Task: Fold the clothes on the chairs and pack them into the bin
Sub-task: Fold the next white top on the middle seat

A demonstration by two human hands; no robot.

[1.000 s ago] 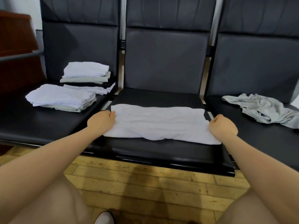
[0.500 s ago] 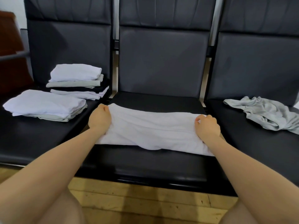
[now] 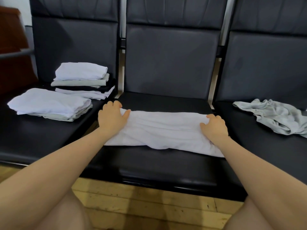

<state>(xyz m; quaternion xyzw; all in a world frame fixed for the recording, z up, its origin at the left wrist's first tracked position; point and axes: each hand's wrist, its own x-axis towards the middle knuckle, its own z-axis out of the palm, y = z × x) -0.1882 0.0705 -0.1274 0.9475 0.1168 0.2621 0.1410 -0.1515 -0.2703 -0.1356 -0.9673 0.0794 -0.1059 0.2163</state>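
Three dark padded chairs stand side by side, their seats and backs smooth, leather-like and faintly creased, with pale metal posts showing in the gaps between them.

On the left chair [image 3: 54, 130] lie two piles of folded clothes. The near pile [image 3: 49, 103] is flat and wide, soft white cloth on top with a grey-green layer beneath. The far pile [image 3: 83, 80], against the backrest, is taller: a white piece on top, then a grey one, a black one, and white at the bottom, all in neat rectangles.

The left hand [image 3: 112, 116] rests on the left end of the white garment [image 3: 164, 130], fingers spread and only lightly bent, pressing the cloth flat.

That garment lies across the middle chair [image 3: 166, 163] as one long folded band, soft and rumpled, its near edge sagging in a rounded bulge.

The right hand [image 3: 214, 126] sits on the right end of the band, its fingers curled over the far folded edge and gripping the cloth, thumb spread on top.

On the right chair [image 3: 265, 155] lies one grey garment [image 3: 274, 117], unfolded, crumpled in loose ridges.

Below the seats runs a floor [image 3: 149, 205] of worn yellow wooden planks.
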